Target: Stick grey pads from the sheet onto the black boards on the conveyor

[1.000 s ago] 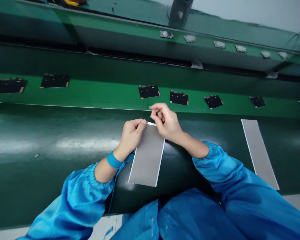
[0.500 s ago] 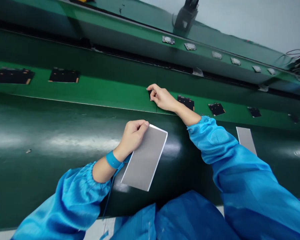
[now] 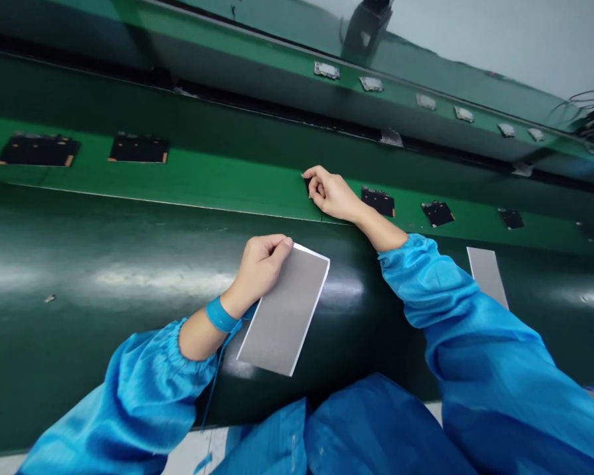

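Note:
My left hand (image 3: 264, 267) is closed on a thin grey sheet with white edges (image 3: 288, 313). Thumb and fingers pinch its top left corner, and the sheet slants down over the dark green worktop. Farther forward, my right hand (image 3: 334, 194) rests at the bright green strip, its fingers curled in a pinch at a black circuit board (image 3: 307, 187). Only a small dark part of this board shows beside the fingertips; the hand covers the rest. Just right of that hand lies another black board (image 3: 377, 201).
More black boards lie along the green strip (image 3: 218, 181), including one at left (image 3: 138, 148) and one at right (image 3: 438, 214). A second grey sheet (image 3: 489, 274) lies beyond my right sleeve. Several silvery parts (image 3: 327, 70) stand on the raised strip behind. A small scrap (image 3: 50, 299) lies at left.
The black boards have shifted slightly right along the strip, and my right hand has moved right with them. My left hand still holds the grey sheet almost in the same place.

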`<state>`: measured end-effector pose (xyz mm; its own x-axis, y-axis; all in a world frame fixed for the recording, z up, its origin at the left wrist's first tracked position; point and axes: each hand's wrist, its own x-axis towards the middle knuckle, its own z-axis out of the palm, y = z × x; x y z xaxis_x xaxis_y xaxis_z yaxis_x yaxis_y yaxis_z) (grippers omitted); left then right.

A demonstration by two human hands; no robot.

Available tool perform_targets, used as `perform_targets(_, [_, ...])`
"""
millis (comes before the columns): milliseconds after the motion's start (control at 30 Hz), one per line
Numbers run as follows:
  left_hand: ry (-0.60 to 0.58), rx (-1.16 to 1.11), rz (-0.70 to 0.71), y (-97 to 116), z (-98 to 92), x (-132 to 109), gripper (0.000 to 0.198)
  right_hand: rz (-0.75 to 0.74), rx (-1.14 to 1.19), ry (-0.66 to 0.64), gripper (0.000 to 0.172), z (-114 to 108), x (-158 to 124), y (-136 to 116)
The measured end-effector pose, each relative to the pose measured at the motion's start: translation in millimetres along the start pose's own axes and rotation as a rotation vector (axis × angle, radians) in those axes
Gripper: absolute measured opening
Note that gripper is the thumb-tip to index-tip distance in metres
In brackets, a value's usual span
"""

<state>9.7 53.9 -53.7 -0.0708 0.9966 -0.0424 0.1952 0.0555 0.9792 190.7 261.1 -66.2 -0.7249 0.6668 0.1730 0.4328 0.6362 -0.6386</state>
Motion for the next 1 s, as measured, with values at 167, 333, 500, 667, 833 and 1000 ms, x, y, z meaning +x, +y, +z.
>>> perform_targets(167, [-0.003, 0.0, 0.001, 1.0, 0.1, -0.7, 0.047, 0.008, -0.093, -0.013, 0.043, -3.6, -8.3, 2.6])
perform_targets(333, [-0.006, 0.003, 0.001, 0.9, -0.7, -1.3, 0.047, 0.081, -0.318, 0.01, 0.045, -5.5, -14.4, -3.6])
perform_targets(500, [-0.007, 0.03, 0.022, -0.1, -1.1, -0.2, 0.045, 0.354, -0.373, 0.061, 0.072, -24.6, -14.5, 8.7])
perform_targets(667, [0.015, 0.025, 0.083, -2.5, 3.3, -1.2, 0.045, 0.393, -0.075, 0.165, 0.063, -48.0, 1.9, 34.1])
perform_targets(833, [0.023, 0.074, 0.346, -5.3, 10.0, -9.8, 0.041, 0.329, 0.192, 0.304, 0.019, -25.1, 54.3, -10.2])
perform_targets(1000, [-0.08, 0.133, 0.6, -10.5, 10.4, -16.2, 0.036, 0.193, 0.327, -0.093, 0.048, 52.2, 111.1, -89.6])
